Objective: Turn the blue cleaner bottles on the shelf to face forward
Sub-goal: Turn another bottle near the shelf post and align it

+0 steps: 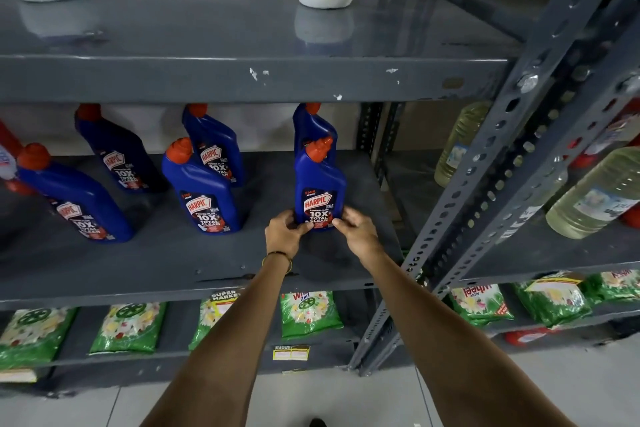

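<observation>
both hands, left hand (pixel 284 231) and right hand (pixel 353 226), grip holding front blue bottle (pixel 319 191), label forward, grey shelf (pixel 173 263)

At frame centre, the left hand (pixel 285 230) and right hand (pixel 355 227) are gripping the base of a blue bottle (pixel 320 189) standing on the grey shelf (pixel 173 263), label facing forward.

Both forearms are bare, sleeveless in view, with a thin yellow-green band (pixel 279 257) circling the left wrist.
</observation>
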